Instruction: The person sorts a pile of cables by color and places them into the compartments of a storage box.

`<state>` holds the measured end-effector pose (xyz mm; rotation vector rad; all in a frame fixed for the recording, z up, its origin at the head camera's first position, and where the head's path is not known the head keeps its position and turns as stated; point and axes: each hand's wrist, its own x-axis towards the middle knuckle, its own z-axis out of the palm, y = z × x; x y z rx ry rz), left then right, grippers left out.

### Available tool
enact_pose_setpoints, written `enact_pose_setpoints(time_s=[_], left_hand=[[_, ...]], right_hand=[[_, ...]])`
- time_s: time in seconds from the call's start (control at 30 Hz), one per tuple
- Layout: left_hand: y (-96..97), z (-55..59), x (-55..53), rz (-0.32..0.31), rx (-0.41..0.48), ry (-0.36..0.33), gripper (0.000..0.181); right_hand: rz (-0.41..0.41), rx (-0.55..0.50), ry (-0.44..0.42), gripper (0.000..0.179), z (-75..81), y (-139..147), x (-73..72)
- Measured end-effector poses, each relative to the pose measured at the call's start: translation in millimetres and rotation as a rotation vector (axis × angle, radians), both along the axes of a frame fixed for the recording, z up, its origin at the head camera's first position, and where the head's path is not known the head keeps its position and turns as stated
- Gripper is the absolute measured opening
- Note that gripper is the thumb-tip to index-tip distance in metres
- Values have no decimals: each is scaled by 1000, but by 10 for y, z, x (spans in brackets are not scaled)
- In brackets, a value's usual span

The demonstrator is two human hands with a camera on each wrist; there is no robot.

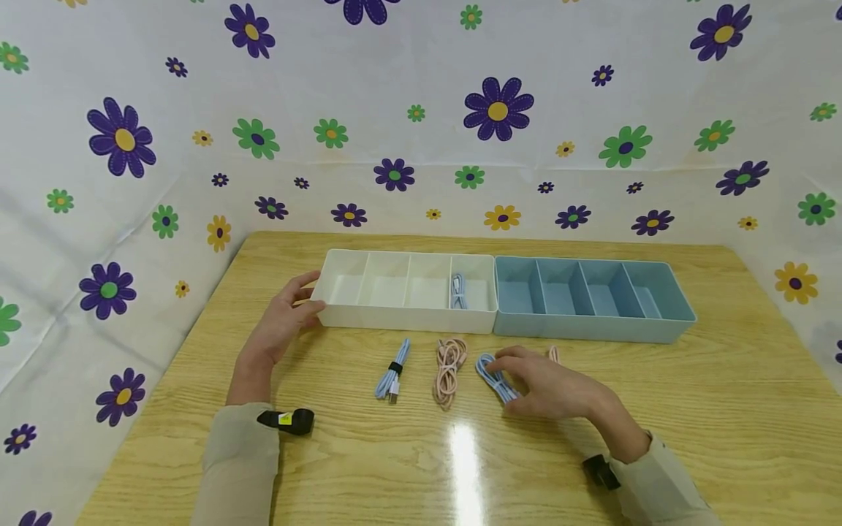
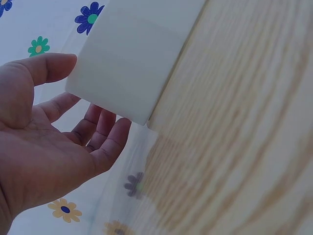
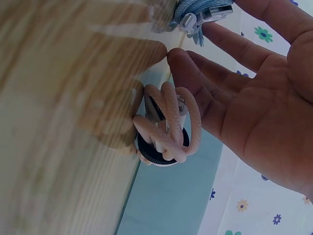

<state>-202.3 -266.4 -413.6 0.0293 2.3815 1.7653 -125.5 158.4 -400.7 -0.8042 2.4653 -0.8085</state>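
Note:
My left hand (image 1: 283,318) rests against the left end of a white divided box (image 1: 408,318), its thumb near the front corner and its fingertips along the end wall (image 2: 110,100). On the table, a bundled light-blue cable (image 1: 492,376) lies beneath my right hand (image 1: 552,383). The index finger and thumb reach either side of this bundle, without a clear grip; its metal plug (image 3: 217,12) shows near them in the right wrist view. Under the same hand lies a pink cable (image 3: 168,122), mostly hidden in the head view.
Another pink cable (image 1: 449,372) and a blue cable with a black tie (image 1: 393,371) lie left of my right hand. One blue cable (image 1: 458,291) sits in the white box's rightmost compartment. A blue divided box (image 1: 592,328) adjoins the white one. Flowered cloth (image 1: 421,88) surrounds the table.

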Motion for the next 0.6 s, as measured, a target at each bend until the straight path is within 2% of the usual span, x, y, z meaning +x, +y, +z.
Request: enact_pose_setpoints(time_s=[0.23,0.6], left_hand=[[3,13,-2,-3,2,4,63],[-14,-18,-14,-3,6,1,64]], right_hand=[[1,-9,-17,45,16,-35,17],[91,-9,30,37,25,-33,17]])
